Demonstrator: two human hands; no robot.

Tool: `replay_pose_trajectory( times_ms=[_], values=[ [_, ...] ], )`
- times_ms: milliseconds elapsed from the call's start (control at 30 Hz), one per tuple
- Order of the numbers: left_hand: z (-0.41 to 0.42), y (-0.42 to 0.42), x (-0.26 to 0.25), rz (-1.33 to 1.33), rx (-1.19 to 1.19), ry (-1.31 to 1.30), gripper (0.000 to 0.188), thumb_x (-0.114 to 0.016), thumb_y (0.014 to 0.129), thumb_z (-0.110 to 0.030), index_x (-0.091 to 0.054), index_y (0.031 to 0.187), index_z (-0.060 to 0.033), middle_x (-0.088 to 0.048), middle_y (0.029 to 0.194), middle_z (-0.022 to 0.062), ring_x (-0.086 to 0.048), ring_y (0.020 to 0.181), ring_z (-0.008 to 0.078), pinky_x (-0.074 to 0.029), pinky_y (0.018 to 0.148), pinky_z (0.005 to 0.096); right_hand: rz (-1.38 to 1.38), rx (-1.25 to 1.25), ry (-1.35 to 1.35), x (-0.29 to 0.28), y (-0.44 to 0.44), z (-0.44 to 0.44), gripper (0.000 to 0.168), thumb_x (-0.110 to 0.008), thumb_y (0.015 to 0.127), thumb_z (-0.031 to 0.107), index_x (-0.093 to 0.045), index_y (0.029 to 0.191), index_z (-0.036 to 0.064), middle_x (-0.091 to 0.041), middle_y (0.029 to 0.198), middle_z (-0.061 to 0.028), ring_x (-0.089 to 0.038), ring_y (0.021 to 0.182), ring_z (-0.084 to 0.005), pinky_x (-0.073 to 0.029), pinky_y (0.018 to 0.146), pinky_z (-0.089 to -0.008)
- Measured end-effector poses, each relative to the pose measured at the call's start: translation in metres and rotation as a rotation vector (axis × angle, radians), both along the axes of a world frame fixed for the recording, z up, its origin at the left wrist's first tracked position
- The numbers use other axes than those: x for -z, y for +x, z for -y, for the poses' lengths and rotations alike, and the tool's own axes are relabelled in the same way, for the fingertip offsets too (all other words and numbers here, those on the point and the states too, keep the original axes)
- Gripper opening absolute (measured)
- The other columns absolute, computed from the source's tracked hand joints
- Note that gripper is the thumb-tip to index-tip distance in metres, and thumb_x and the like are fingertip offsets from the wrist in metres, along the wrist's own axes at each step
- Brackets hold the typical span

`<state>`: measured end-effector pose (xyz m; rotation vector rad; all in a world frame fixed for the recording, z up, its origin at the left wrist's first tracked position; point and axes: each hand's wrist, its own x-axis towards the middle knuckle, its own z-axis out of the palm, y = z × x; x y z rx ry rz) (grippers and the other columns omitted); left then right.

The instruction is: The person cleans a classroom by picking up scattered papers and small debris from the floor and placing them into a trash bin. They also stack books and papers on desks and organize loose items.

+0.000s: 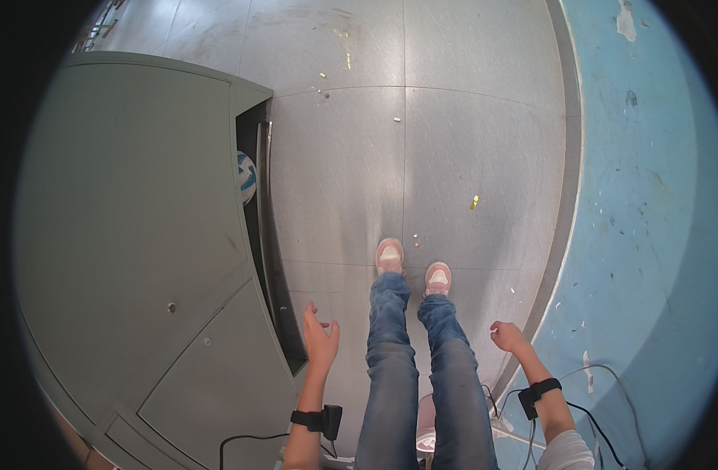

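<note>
My left hand [321, 339] hangs beside the grey metal cabinet [130, 176], with its fingers apart and nothing in it. On the other side, my right hand [509, 337] is near the blue wall [641, 235], fingers curled inward. A small pale spot shows at its fingertips, and I cannot tell whether it is something held. Both forearms wear a black strap with a small box and cable, the left strap [317, 419] and the right strap [538, 395]. My pink-and-white shoes [390, 257] stand on the grey tiled floor [335, 194].
A crumpled yellow scrap [474, 202] lies ahead of my feet. Small bits, including a white piece [397, 119] and a yellow piece [322, 75], are scattered around. A blue-and-white ball [247, 177] sits in the cabinet's open side. Loose cables [614, 390] run by the wall.
</note>
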<state>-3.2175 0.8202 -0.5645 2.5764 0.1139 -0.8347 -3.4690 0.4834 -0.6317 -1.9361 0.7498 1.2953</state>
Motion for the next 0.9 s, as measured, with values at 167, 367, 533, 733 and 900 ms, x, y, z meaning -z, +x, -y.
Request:
replay_pose_trajectory(
  times_ms=[167,367,533,733,900],
  values=[
    [-0.004,0.02,0.007,-0.07,0.037,0.009,0.056,-0.055,0.069,-0.006,-0.029,0.118,0.0015,-0.041,0.109,0.0189,-0.053,0.071,0.0209,-0.042,0.07,0.0305,0.09,0.006,-0.174,0.024,0.022,0.015,0.02,-0.051,0.068,0.014,-0.057,0.085,0.005,-0.058,0.07,-0.0165,-0.057,0.069,-0.0306,-0.046,0.065,-0.036],
    [0.007,0.054,0.031,-0.147,0.139,-0.032,0.047,-0.053,0.071,-0.006,-0.035,0.114,0.0007,-0.047,0.102,0.0178,-0.054,0.069,0.0215,-0.043,0.068,0.0311,0.245,0.23,-0.081,0.08,0.085,0.001,0.021,-0.054,0.064,0.012,-0.057,0.085,0.006,-0.057,0.065,-0.0138,-0.057,0.064,-0.0288,-0.045,0.061,-0.0355],
    [0.05,0.068,0.107,-0.251,0.484,-0.16,0.037,-0.054,0.07,-0.006,-0.043,0.105,-0.0026,-0.054,0.088,0.0144,-0.055,0.065,0.022,-0.044,0.062,0.0317,0.308,-0.081,-0.132,0.145,0.143,-0.028,0.012,-0.055,0.065,0.013,-0.058,0.075,0.006,-0.058,0.069,-0.0135,-0.057,0.069,-0.0294,-0.046,0.062,-0.0373],
    [0.087,0.079,0.231,-0.2,0.767,-0.112,0.029,-0.055,0.069,-0.005,-0.049,0.097,-0.006,-0.054,0.079,0.0123,-0.054,0.061,0.0254,-0.043,0.057,0.034,0.461,-0.122,-0.109,0.232,0.187,-0.051,0.006,-0.057,0.067,0.008,-0.057,0.072,0.006,-0.056,0.076,-0.0117,-0.056,0.075,-0.0275,-0.047,0.061,-0.0361],
    [0.109,0.063,0.288,-0.285,0.637,-0.058,0.024,-0.055,0.068,-0.006,-0.052,0.092,-0.0065,-0.055,0.08,0.0138,-0.054,0.071,0.0291,-0.044,0.062,0.0365,0.508,-0.003,-0.094,0.264,0.179,-0.071,0.019,-0.064,0.063,0.012,-0.055,0.079,0.008,-0.054,0.076,-0.0088,-0.054,0.074,-0.0265,-0.044,0.061,-0.0363]
  ],
)
